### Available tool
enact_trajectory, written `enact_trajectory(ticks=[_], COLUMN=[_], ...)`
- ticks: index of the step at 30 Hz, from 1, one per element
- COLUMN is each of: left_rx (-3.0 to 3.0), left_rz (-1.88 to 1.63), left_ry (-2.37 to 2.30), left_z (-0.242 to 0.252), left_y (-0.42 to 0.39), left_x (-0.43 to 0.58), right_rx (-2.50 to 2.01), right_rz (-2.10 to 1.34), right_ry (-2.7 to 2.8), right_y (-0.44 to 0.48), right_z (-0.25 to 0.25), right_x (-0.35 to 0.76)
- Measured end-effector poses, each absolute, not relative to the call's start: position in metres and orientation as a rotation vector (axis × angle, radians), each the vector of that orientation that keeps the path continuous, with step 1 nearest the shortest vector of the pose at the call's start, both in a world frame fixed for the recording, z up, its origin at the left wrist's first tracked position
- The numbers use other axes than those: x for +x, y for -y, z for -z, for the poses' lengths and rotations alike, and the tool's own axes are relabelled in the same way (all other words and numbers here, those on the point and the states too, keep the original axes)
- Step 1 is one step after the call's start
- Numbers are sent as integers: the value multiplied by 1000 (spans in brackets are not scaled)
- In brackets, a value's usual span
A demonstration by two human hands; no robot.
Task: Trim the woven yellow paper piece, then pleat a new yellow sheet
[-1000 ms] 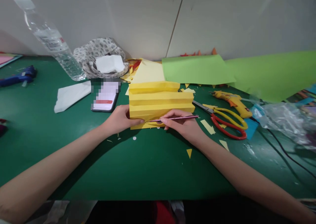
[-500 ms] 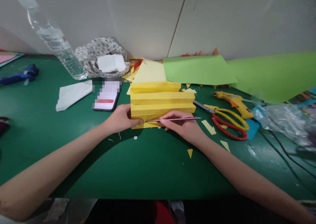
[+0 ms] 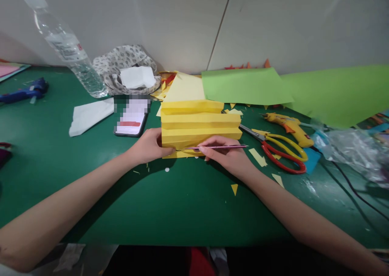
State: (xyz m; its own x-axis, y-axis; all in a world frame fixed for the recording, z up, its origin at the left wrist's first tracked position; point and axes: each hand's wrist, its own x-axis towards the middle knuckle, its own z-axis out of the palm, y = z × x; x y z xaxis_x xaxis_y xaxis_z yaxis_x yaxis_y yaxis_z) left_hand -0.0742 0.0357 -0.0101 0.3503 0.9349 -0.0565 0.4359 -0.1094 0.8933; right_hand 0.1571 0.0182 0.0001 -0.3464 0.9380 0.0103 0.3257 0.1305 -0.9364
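A sheet of yellow paper [image 3: 194, 124], creased into pleats, stands on the green table in front of me. My left hand [image 3: 148, 146] pinches its lower left corner, thumb in front along the bottom fold and the other fingers mostly hidden behind the sheet. In my right hand [image 3: 225, 152] is a thin pink pen-like stick [image 3: 225, 147], held almost level at the lowest crease. Its left end meets the paper near my left thumb; which kind of tool it is I cannot tell. The right fingers also rest against the paper's lower right part.
Scissors [image 3: 282, 150] with red and yellow handles and a yellow glue gun [image 3: 288, 127] lie at right, near crumpled clear plastic [image 3: 349, 150]. Green sheets [image 3: 247, 85] lean at the back. Left are a phone [image 3: 130, 120], a bottle [image 3: 67, 51], a cloth pouch [image 3: 127, 57] and a blue glue gun [image 3: 27, 91].
Little differs. The pink stick has tilted very slightly and shifted a touch with my right hand. My left hand and the yellow paper hold their place.
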Motion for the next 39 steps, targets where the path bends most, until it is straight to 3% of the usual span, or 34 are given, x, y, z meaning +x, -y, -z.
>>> enact_trajectory(ticks=[39], left_rx=[1727], left_rz=[-680], left_ry=[-1225], left_z=[9], left_y=[-35], left_x=[-75], right_rx=[-1290], right_rz=[-1190], right_ry=[1814], right_y=[-16], right_z=[-3], right_x=[157])
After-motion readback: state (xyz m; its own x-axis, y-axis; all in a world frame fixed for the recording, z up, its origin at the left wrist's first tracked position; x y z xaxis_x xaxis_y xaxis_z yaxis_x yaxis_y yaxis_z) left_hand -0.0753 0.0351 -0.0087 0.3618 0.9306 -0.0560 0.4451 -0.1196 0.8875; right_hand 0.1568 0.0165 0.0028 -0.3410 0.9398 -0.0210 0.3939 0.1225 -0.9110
